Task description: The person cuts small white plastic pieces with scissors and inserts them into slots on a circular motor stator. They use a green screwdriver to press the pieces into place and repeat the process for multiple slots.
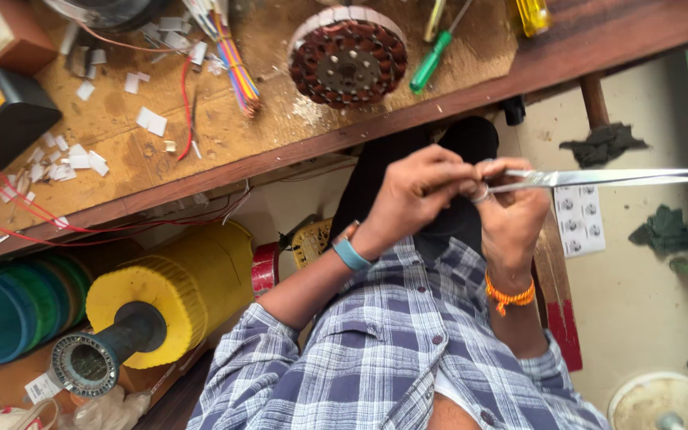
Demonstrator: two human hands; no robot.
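Scissors (pixel 599 177) lie level in the air below the desk (pixel 280 151) edge, blades closed and pointing away to the right, over the person's lap. The right hand (pixel 511 211) grips their handles, fingers curled through the loops. The left hand (pixel 420 195) is closed beside it, its fingertips pinching at the spot where the handles meet; what they pinch is too small to tell. On the desk above sit a round copper-wound motor core (pixel 348 57) and a green screwdriver (pixel 431 60).

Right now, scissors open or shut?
Shut, or nearly: the scissors show both blades lying together as one long strip to the tip, handles in the right hand.
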